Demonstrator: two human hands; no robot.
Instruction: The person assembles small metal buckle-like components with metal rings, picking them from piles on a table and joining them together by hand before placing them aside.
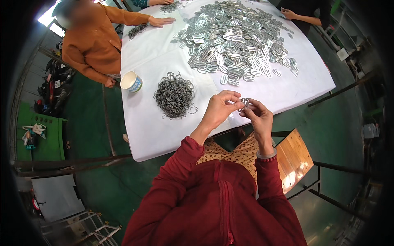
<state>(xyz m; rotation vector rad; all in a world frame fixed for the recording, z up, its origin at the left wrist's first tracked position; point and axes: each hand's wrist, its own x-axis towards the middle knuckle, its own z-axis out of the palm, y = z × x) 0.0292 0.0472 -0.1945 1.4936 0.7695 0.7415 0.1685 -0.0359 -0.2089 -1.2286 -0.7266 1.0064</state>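
Just above the table's near edge, both hands meet at a small oval slotted metal plate [243,104]. My left hand [218,108] pinches at its left side with thumb and forefinger. The fingers of my right hand [260,118] are closed on its right side. Whether a bent wire piece is also between the fingertips is too small to tell. Left of my left hand lies a heap of bent grey wire hooks [174,96]. Beyond my hands spreads a large pile of similar slotted metal plates [236,39].
A white-and-blue paper cup [131,82] stands at the left edge of the white-covered table [150,139]. A person in an orange jacket [92,37] rests a hand on the table. Other people's hands show at the far side. A wooden stool [293,158] is at my right.
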